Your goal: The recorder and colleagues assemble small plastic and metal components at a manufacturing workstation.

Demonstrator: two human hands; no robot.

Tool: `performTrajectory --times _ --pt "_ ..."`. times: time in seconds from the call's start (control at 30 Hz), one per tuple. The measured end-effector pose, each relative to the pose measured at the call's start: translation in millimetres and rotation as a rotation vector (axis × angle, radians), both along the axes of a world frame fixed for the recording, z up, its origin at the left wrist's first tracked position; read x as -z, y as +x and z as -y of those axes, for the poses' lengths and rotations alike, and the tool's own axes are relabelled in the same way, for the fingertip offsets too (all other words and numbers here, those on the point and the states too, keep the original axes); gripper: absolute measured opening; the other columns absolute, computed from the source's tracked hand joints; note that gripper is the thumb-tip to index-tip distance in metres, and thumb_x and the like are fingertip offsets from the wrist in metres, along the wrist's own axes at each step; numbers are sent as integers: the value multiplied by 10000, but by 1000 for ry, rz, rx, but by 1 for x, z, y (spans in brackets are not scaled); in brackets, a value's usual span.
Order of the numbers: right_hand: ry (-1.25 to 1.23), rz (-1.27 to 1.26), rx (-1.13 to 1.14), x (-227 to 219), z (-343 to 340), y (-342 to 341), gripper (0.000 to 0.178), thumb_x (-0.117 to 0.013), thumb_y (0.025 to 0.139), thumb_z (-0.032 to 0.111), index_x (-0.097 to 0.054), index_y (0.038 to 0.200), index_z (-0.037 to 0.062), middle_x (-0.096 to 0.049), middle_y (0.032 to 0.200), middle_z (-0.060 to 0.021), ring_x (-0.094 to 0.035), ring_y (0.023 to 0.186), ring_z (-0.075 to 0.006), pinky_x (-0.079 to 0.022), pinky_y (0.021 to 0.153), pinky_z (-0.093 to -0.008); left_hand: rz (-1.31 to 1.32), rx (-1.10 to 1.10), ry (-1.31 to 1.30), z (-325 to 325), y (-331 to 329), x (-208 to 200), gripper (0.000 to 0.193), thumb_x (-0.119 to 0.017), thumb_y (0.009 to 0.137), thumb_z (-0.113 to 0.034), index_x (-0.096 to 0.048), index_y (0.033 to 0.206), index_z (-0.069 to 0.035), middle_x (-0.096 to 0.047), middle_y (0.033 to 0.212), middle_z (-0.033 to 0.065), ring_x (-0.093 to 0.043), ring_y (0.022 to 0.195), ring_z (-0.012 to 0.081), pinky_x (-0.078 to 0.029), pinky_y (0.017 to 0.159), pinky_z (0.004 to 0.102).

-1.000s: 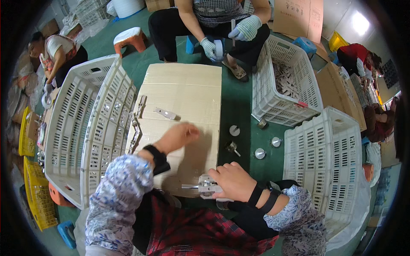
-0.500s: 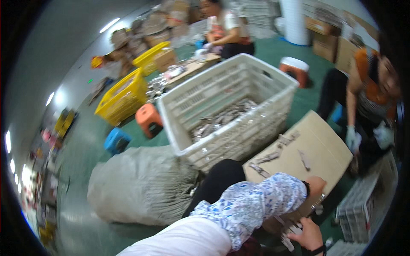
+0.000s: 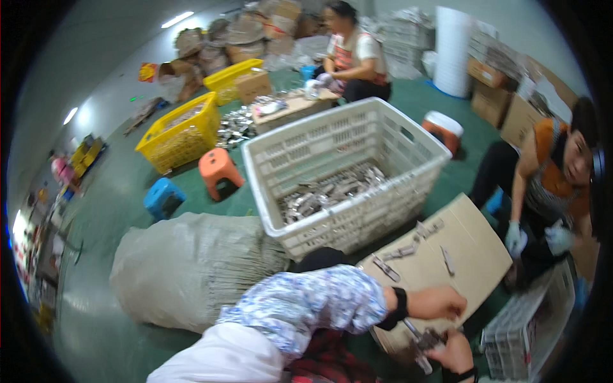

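Observation:
My left arm, in a blue floral sleeve, reaches across to the right. My left hand (image 3: 439,302) is over the near edge of a brown cardboard sheet (image 3: 476,246), its fingers curled; whatever they hold is hidden. Just below it, my right hand (image 3: 454,352) grips several small metal fittings (image 3: 426,341), which stick out past the fingers. On the cardboard lie more long, narrow metal fittings: one (image 3: 386,269) near the left edge, another (image 3: 447,260) by itself, and others toward the far corner (image 3: 429,230).
Beyond the cardboard stands a large white crate (image 3: 345,223) with metal fittings inside. A stuffed sack (image 3: 191,268) lies to the left, near blue (image 3: 164,198) and orange (image 3: 220,173) stools. A gloved co-worker (image 3: 543,172) sits at right beside a grey crate (image 3: 530,325); another person (image 3: 357,60) sits behind.
The view has shifted, so the crate and cardboard sit lower. My left hand has drawn back from over the cardboard, closer to my right hand, which still holds the fittings.

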State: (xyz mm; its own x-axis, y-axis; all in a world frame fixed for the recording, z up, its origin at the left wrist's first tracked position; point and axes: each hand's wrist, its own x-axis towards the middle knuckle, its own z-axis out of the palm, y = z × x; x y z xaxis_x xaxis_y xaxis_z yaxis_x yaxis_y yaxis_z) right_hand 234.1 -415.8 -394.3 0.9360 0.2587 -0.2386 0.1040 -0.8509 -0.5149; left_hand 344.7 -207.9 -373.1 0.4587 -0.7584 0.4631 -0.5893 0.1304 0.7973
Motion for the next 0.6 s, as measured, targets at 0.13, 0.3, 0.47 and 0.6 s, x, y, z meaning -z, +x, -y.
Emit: performTrajectory --times 0.13,0.3,0.47,0.6 --pt "-63 326 -275 -43 -57 11 570 -856 612 296 -577 1042 46 -626 978 -161 -587 951 -372 -436 857 -477 -251 -120 25 -53 45 -17 191 -566 833 30 -629 1012 43 -705 883 104 -687 846 181 -538 785 329" --pt "39 488 -316 -56 -80 7 582 -865 586 261 -523 994 25 -590 1013 -133 -577 991 -323 -425 885 -419 -468 -265 257 -69 77 -68 115 -645 906 -28 -634 1003 32 -702 872 85 -689 840 151 -541 770 258" --pt "-46 437 -276 -50 -69 7 556 -869 590 273 -539 965 30 -615 949 -117 -600 959 -299 -432 866 -409 -356 -189 327 -59 67 -78 104 -646 915 -34 -633 995 31 -708 875 81 -685 842 135 -541 779 261" --pt "-30 367 -230 -42 -62 6 560 -863 592 296 -571 973 6 -635 918 -157 -621 906 -360 -468 837 -436 -50 -148 399 -54 29 -93 121 -681 886 -56 -649 987 1 -705 853 83 -688 811 157 -535 742 275"
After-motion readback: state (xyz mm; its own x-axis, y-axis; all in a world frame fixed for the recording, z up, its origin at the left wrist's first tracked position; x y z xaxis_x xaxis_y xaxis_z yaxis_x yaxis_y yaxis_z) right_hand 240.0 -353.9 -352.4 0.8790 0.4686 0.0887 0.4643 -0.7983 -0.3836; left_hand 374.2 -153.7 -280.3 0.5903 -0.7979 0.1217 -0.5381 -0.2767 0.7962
